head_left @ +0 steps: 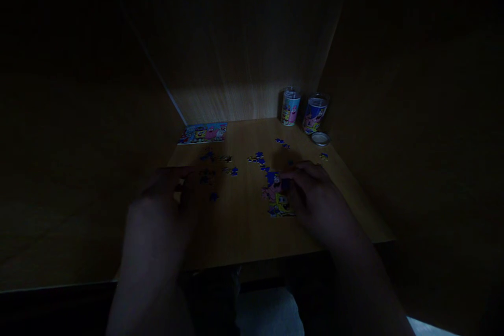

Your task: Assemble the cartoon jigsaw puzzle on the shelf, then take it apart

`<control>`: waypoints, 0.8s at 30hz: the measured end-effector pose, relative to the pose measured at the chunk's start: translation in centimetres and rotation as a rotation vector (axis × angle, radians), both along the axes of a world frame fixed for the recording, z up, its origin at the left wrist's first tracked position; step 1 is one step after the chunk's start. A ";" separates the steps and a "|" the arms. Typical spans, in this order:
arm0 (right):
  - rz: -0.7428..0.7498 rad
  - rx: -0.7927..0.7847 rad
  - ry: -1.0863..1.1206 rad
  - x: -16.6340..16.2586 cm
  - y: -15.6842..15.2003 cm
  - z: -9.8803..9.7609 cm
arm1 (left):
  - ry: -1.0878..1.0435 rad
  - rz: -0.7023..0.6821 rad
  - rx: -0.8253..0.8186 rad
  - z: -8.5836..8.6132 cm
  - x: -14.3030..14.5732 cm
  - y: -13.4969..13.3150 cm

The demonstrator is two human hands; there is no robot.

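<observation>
In dim light, a partly joined jigsaw puzzle (280, 203) with a pink and a yellow cartoon figure lies on the wooden tabletop. My right hand (315, 197) is at its upper right edge, thumb and index finger closed on what looks like a puzzle piece, mostly hidden by the fingers. My left hand (161, 202) hovers at the left beside loose puzzle pieces (207, 176). Its fingers are bent but apart, and I see nothing between them. More loose pieces (258, 159) lie between the hands, some touching the joined part's upper left.
Two clear-topped cans with cartoon prints, one light blue (290, 110) and one dark blue (314, 115), stand at the back right. A round lid (320, 139) lies before them. A cartoon picture card (205, 133) lies at the back left. Wooden panels (240, 63) enclose the tabletop.
</observation>
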State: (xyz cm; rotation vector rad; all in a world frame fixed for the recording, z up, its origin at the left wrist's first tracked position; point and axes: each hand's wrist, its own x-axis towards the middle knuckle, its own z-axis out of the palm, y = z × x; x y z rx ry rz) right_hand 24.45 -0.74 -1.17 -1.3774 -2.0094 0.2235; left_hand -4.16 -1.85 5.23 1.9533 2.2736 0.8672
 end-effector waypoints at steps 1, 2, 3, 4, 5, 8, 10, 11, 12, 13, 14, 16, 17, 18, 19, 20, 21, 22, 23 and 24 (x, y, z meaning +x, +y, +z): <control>-0.044 0.011 0.011 0.0 0.0 0.0 | 0.002 0.034 -0.012 0.1 -0.5 -0.1; -0.079 0.010 0.010 0.0 0.0 0.0 | 0.008 0.060 -0.022 0.1 -0.8 -0.2; -0.100 0.000 0.001 0.1 0.1 0.0 | 0.015 0.077 -0.031 0.1 -1.1 -0.3; -0.111 -0.014 -0.012 0.1 0.1 0.0 | 0.019 0.083 -0.039 0.0 -1.3 -0.3; -0.117 -0.029 -0.024 0.1 0.1 0.0 | 0.019 0.084 -0.037 -0.1 -1.4 -0.2; -0.117 -0.048 -0.051 0.2 0.2 -0.1 | 0.004 -0.011 0.003 -0.6 -1.1 0.1; -0.113 -0.047 -0.066 0.2 0.3 -0.2 | 0.002 -0.142 0.057 -1.1 -0.6 0.4; -0.113 -0.044 -0.073 0.2 0.3 -0.2 | 0.009 -0.205 0.078 -1.5 -0.3 0.6; -0.112 -0.042 -0.077 0.2 0.3 -0.3 | 0.023 -0.263 0.089 -1.9 0.1 0.9; -0.110 -0.039 -0.078 0.2 0.3 -0.3 | 0.048 -0.307 0.097 -2.3 0.4 1.1; -0.111 -0.036 -0.077 0.2 0.3 -0.4 | 0.078 -0.349 0.093 -2.8 0.7 1.3; -0.106 -0.036 -0.071 0.2 0.3 -0.4 | 0.136 -0.420 0.071 -3.6 1.2 1.7; -0.102 -0.037 -0.070 0.2 0.3 -0.5 | 0.156 -0.446 0.057 -4.0 1.4 1.9; -0.098 -0.038 -0.070 0.2 0.3 -0.5 | 0.170 -0.467 0.044 -4.4 1.6 2.0; -0.094 -0.038 -0.073 0.2 0.3 -0.5 | 0.177 -0.484 0.033 -4.7 1.7 2.1; -0.089 -0.039 -0.077 0.2 0.3 -0.4 | 0.182 -0.495 0.028 -5.0 1.8 2.2; -0.086 -0.037 -0.082 0.2 0.3 -0.4 | 0.186 -0.507 0.025 -5.3 2.0 2.3; -0.086 -0.034 -0.087 0.1 0.3 -0.3 | 0.187 -0.519 0.029 -5.6 2.1 2.3; -0.085 -0.032 -0.092 0.1 0.3 -0.3 | 0.185 -0.532 0.036 -5.8 2.4 2.3; -0.082 -0.028 -0.096 0.0 0.2 -0.2 | 0.181 -0.544 0.044 -6.0 2.6 2.3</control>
